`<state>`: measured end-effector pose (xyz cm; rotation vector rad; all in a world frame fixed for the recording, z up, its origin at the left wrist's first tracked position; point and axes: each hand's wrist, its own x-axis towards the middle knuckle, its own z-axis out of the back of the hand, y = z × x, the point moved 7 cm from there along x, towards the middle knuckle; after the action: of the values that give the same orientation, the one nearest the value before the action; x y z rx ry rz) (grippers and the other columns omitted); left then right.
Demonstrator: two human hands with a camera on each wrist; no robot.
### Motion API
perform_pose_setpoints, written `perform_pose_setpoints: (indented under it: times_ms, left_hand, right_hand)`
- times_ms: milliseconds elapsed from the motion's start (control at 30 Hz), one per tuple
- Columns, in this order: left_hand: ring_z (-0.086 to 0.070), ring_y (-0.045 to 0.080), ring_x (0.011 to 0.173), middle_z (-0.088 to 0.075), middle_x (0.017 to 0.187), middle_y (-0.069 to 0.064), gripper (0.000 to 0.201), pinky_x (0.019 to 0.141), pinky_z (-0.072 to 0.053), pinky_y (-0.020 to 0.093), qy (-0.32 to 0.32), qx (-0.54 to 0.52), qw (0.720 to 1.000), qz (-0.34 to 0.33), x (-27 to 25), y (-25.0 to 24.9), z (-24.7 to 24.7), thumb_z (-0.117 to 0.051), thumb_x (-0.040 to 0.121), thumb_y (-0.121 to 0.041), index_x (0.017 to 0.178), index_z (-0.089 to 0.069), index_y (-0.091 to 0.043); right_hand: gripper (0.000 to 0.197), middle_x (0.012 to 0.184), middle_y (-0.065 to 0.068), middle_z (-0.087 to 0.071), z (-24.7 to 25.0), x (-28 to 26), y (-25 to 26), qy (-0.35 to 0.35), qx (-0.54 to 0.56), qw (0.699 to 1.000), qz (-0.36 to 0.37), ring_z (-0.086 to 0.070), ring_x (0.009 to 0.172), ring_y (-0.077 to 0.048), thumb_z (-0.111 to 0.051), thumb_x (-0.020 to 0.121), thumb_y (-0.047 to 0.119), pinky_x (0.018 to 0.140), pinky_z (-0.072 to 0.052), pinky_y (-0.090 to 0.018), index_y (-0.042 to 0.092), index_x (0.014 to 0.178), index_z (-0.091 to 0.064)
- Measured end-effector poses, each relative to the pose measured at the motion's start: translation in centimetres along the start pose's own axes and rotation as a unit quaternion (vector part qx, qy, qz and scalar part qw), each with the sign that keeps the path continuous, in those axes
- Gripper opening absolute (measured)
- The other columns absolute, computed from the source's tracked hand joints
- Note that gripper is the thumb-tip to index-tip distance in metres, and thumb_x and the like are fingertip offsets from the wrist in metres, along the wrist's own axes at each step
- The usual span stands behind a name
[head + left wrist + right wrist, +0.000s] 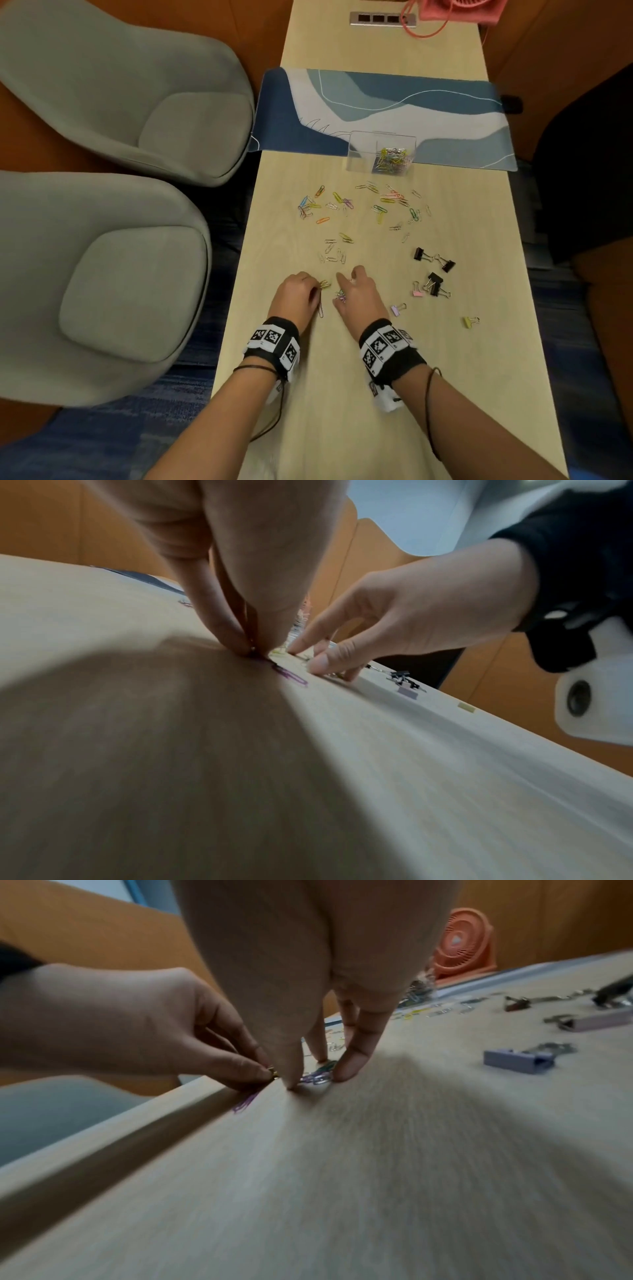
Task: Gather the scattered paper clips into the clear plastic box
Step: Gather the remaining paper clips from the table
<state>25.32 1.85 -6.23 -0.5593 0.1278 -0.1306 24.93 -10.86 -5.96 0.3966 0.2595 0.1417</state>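
My left hand (315, 288) pinches a few yellow paper clips (324, 283) against the table near its left edge; the left wrist view shows its fingertips (240, 642) pressed together on the wood. Just to the right, my right hand (342, 291) has thumb and fingertips (346, 1069) closed around a small purple and green bunch of clips (316, 1077). One purple clip (321, 310) lies loose by the left hand. Many coloured clips (359, 212) are scattered farther out. The clear plastic box (359, 150) stands at the mat's near edge with several clips (390, 159) inside.
Black and pastel binder clips (433, 284) lie to the right of my hands. A blue patterned mat (376, 102) crosses the table behind the box. A pink fan (459, 10) and a power socket strip (382, 19) sit at the far end. Grey chairs (120, 274) stand left.
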Motion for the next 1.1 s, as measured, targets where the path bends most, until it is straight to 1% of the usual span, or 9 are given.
perform_pose_setpoints:
  times_ms: [100, 167, 233, 367, 700, 800, 933, 1000, 1100]
  left_hand:
    - [-0.061, 0.019, 0.067, -0.068, 0.074, 0.002, 0.006, 0.068, -0.053, 0.032, -0.01, -0.031, 0.998, 0.053, -0.4, 1.2, 0.6, -0.068, 0.079, -0.009, 0.077, -0.072, -0.013]
    - [-0.061, 0.017, 0.065, -0.068, 0.071, -0.001, 0.008, 0.068, -0.053, 0.028, -0.017, -0.061, 0.994, 0.085, -0.6, 1.8, 0.8, -0.068, 0.077, -0.009, 0.075, -0.073, -0.015]
    - [-0.061, 0.014, 0.065, -0.068, 0.07, -0.003, 0.008, 0.07, -0.053, 0.025, -0.016, -0.092, 0.988, 0.119, -0.8, 2.5, 0.7, -0.07, 0.076, -0.01, 0.075, -0.073, -0.018]
    - [-0.063, 0.013, 0.065, -0.068, 0.069, -0.005, 0.009, 0.07, -0.054, 0.023, -0.013, -0.15, 0.976, 0.16, -0.7, 3.5, 0.5, -0.076, 0.07, -0.01, 0.073, -0.074, -0.018]
    - [-0.061, 0.006, 0.057, -0.069, 0.063, -0.002, 0.011, 0.065, -0.054, 0.019, -0.026, -0.212, 0.963, 0.162, 1.1, 3.9, 1.6, -0.079, 0.067, -0.004, 0.067, -0.074, -0.014]
    - [-0.062, 0.006, 0.057, -0.07, 0.065, 0.0, 0.01, 0.066, -0.056, 0.019, -0.028, -0.242, 0.956, 0.162, 2.4, 3.5, 2.2, -0.082, 0.068, -0.005, 0.069, -0.075, -0.013]
    - [-0.066, 0.01, 0.06, -0.072, 0.069, 0.003, 0.008, 0.067, -0.058, 0.021, -0.047, -0.278, 0.947, 0.154, 4.8, 2.0, 3.6, -0.081, 0.07, -0.004, 0.073, -0.075, -0.008]
    - [-0.066, 0.008, 0.06, -0.073, 0.07, 0.004, 0.007, 0.067, -0.057, 0.018, -0.062, -0.293, 0.944, 0.143, 6.4, 0.9, 4.3, -0.08, 0.071, -0.002, 0.073, -0.076, -0.007]
    - [-0.064, 0.005, 0.059, -0.073, 0.071, 0.005, 0.008, 0.066, -0.055, 0.016, -0.082, -0.328, 0.933, 0.126, 9.8, -1.0, 5.3, -0.079, 0.07, 0.0, 0.074, -0.075, -0.005]
  right_hand:
    - [0.024, 0.109, -0.019, -0.055, -0.9, 0.0, 0.8, 0.041, -0.072, 0.997, 0.006, -0.055, 0.082, -0.029, -0.067, 0.081, 0.005, 0.071, -0.05, -0.034, 0.004, 0.104, -0.065]
    - [0.019, 0.096, -0.017, -0.058, -0.9, -0.1, 1.2, 0.056, -0.1, 0.993, 0.006, -0.056, 0.075, -0.027, -0.069, 0.068, -0.01, 0.056, -0.047, -0.029, 0.003, 0.082, -0.067]
    - [0.021, 0.095, -0.017, -0.057, -0.6, -0.2, 1.9, 0.076, -0.114, 0.99, 0.023, -0.057, 0.077, -0.029, -0.063, 0.066, -0.019, 0.055, -0.046, -0.028, 0.0, 0.075, -0.066]
    - [0.031, 0.116, -0.014, -0.049, 0.0, 0.5, 2.5, 0.097, -0.167, 0.979, 0.061, -0.053, 0.101, -0.027, -0.043, 0.086, -0.013, 0.081, -0.047, -0.029, 0.002, 0.101, -0.064]
    - [0.026, 0.107, -0.016, -0.06, 1.8, 4.1, 4.1, 0.157, -0.245, 0.951, 0.102, -0.062, 0.1, -0.031, -0.048, 0.087, -0.01, 0.081, -0.05, -0.035, 0.001, 0.108, -0.059]
    - [0.021, 0.098, -0.015, -0.063, 3.4, 5.8, 1.9, 0.12, -0.187, 0.974, 0.04, -0.064, 0.092, -0.031, -0.048, 0.087, -0.006, 0.077, -0.051, -0.035, 0.001, 0.101, -0.062]
    - [0.007, 0.081, -0.003, -0.071, 5.6, 7.8, -3.9, 0.063, 0.013, 0.994, -0.09, -0.065, 0.079, -0.017, -0.073, 0.076, 0.014, 0.077, -0.055, -0.027, 0.009, 0.079, -0.075]
    - [0.006, 0.075, 0.004, -0.073, 6.8, 8.3, -7.2, 0.034, 0.177, 0.97, -0.164, -0.066, 0.074, -0.009, -0.081, 0.067, 0.017, 0.075, -0.054, -0.022, 0.014, 0.07, -0.077]
    - [0.008, 0.077, -0.002, -0.075, 9.6, 8.5, -10.7, -0.014, 0.405, 0.882, -0.24, -0.072, 0.075, -0.014, -0.083, 0.066, 0.009, 0.077, -0.058, -0.028, 0.012, 0.07, -0.077]
